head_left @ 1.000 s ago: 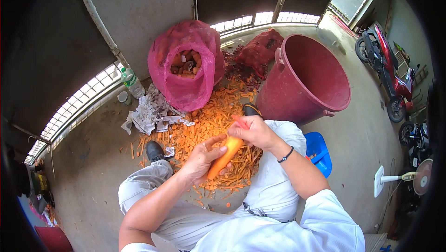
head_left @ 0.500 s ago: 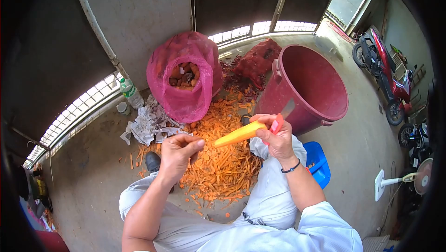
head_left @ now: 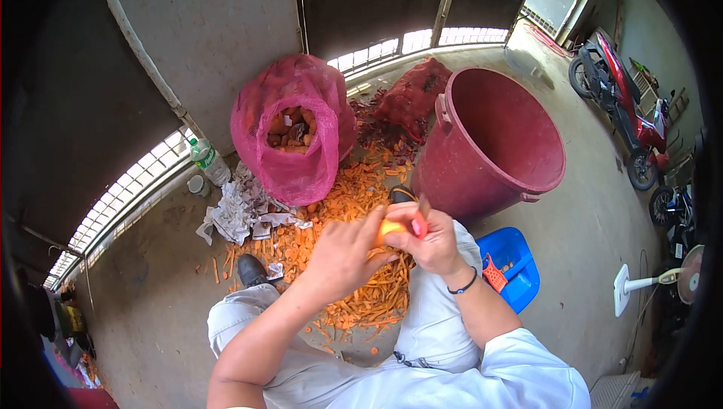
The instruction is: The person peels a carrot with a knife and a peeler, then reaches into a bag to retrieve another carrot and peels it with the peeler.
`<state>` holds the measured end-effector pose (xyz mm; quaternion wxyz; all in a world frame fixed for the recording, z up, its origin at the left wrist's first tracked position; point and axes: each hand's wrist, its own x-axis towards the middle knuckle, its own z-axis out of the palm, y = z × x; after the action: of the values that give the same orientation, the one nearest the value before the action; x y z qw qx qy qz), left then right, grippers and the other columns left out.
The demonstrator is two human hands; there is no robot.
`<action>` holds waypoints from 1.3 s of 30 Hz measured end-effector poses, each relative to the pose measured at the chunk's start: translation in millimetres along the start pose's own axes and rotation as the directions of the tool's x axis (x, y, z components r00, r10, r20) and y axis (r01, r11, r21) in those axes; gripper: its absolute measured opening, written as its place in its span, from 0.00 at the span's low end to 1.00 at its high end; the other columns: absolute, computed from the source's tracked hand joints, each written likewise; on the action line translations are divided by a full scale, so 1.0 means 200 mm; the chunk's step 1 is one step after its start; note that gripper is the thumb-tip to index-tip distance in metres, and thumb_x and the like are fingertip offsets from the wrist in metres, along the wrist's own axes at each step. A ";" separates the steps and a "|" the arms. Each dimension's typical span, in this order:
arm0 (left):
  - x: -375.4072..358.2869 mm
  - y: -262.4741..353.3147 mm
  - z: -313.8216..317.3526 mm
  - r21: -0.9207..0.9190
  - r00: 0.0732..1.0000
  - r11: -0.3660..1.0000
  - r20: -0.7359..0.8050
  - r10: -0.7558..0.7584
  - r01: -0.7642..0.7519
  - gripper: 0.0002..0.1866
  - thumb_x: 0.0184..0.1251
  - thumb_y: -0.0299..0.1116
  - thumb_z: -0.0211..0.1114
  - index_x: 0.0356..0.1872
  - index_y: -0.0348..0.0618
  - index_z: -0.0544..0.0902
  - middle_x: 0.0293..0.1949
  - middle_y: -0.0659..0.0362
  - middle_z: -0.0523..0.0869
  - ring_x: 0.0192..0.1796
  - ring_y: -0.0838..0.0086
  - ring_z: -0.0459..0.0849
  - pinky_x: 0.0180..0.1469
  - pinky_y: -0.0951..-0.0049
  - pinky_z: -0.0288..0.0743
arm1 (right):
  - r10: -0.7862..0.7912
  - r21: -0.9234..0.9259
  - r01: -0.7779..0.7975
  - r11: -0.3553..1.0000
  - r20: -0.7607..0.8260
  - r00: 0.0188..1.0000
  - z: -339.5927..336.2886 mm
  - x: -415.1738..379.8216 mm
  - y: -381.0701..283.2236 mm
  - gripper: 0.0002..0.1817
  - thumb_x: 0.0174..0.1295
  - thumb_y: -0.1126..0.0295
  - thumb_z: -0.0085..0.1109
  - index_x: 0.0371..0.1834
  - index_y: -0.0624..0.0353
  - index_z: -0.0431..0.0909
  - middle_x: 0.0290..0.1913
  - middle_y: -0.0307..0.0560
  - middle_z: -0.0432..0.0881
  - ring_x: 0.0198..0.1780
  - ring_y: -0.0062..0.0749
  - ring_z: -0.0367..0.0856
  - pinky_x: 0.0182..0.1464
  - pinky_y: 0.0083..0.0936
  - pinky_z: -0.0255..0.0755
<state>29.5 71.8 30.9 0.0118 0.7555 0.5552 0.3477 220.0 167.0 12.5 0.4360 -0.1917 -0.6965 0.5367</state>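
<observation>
My right hand (head_left: 435, 245) grips a knife with a red and pink handle (head_left: 419, 224), its blade pointing up and away. The same hand's thumb and fingers also touch a peeled orange carrot (head_left: 389, 230). My left hand (head_left: 343, 252) is wrapped round the carrot's other end, hiding most of it. Beneath both hands, a heap of orange peelings (head_left: 384, 288) covers the floor between my legs. Beyond it stands an open pink mesh sack (head_left: 301, 175) holding several unpeeled carrots (head_left: 290, 138).
A large dark red bin (head_left: 467, 145) stands front right, beside a red mesh sack (head_left: 410, 100). A blue tray (head_left: 529, 277) lies right of my knee. Crumpled paper (head_left: 235, 209) and a plastic bottle (head_left: 211, 162) are at left. Motorbikes and a fan (head_left: 689, 277) stand far right.
My left hand has moved right and closed round the carrot's free end. The carrot and knife have shifted slightly left and down. The view has shifted a little.
</observation>
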 end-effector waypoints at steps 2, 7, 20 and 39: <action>-0.03 -0.03 0.07 -0.017 0.973 0.992 0.196 -0.119 0.125 0.36 0.68 0.46 0.75 0.71 0.36 0.74 0.42 0.47 0.88 0.38 0.51 0.88 0.42 0.58 0.81 | -0.008 -0.092 0.015 0.996 0.073 0.997 0.03 0.01 -0.01 0.13 0.63 0.77 0.75 0.49 0.67 0.85 0.50 0.48 0.88 0.49 0.25 0.84 0.54 0.24 0.76; 0.03 -0.18 -0.05 -0.270 0.871 0.861 0.373 -0.320 0.432 0.19 0.79 0.45 0.64 0.57 0.41 0.85 0.35 0.44 0.88 0.36 0.50 0.89 0.38 0.55 0.80 | 0.129 0.253 -0.087 0.964 -0.154 0.980 -0.09 0.02 -0.04 0.11 0.67 0.76 0.71 0.50 0.65 0.84 0.51 0.51 0.88 0.41 0.20 0.83 0.42 0.18 0.77; -0.06 -0.29 -0.07 -0.135 0.965 0.976 -0.177 -0.195 0.172 0.09 0.69 0.29 0.71 0.47 0.39 0.86 0.36 0.45 0.90 0.40 0.49 0.90 0.41 0.59 0.83 | -0.098 -0.045 0.127 0.991 -0.887 0.452 -0.80 0.06 -0.11 0.09 0.71 0.70 0.70 0.47 0.55 0.79 0.40 0.38 0.82 0.26 0.15 0.76 0.19 0.15 0.66; -0.09 -0.31 -0.17 0.052 0.912 0.964 0.314 -0.265 0.262 0.11 0.71 0.37 0.69 0.44 0.39 0.87 0.36 0.45 0.90 0.40 0.48 0.89 0.42 0.52 0.82 | 0.233 -0.759 -0.650 0.027 -0.628 0.743 -1.11 -1.02 0.21 0.13 0.66 0.64 0.69 0.46 0.62 0.83 0.45 0.59 0.88 0.50 0.59 0.86 0.53 0.51 0.78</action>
<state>-42.3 67.9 22.7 0.1448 0.7200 0.6441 0.2140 503.8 160.3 -97.4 0.1313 -0.7152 -0.6848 0.0474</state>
